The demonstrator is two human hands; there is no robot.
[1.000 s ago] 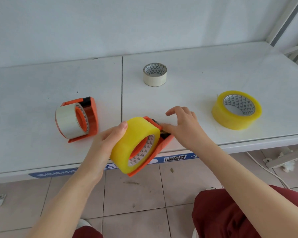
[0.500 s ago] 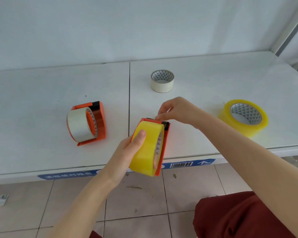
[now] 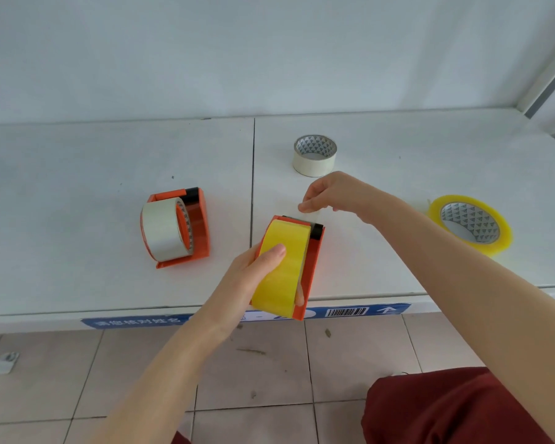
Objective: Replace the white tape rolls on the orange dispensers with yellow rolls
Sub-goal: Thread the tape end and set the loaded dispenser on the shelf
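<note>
Your left hand [image 3: 247,280] grips the orange dispenser [image 3: 314,267] just over the front edge of the white table [image 3: 77,193]. The yellow roll [image 3: 282,270] is already sitting in it. Your thumb lies flat on the roll's yellow face. Your fingers curl around from below, and one fingertip peeks out on the right side of the roll.

Your right hand [image 3: 330,193] is closed in a pinch. Its thumb and finger squeeze the tape end [image 3: 310,213], a thin see-through strip that is hard to see. Half a second ago these fingers were right on the black front of the dispenser. Now they have come up a little, and there is a small gap between them and the dispenser. A second ago the dispenser was tipped so the hole of the roll showed. Now it is turned, and you see mostly the smooth yellow outside.

The second dispenser [image 3: 199,229] stands on the table to the left, where it stood before. It still has its white roll [image 3: 161,232] on it. The loose white roll [image 3: 315,155] lies flat farther back, just past your right hand. The spare yellow roll [image 3: 470,224] lies flat on the right, behind your right arm. None of these three has moved.

A blue label strip [image 3: 346,312] with a barcode runs along the table's front edge. A bit of dark red clothing [image 3: 455,408] shows at the bottom right.
</note>
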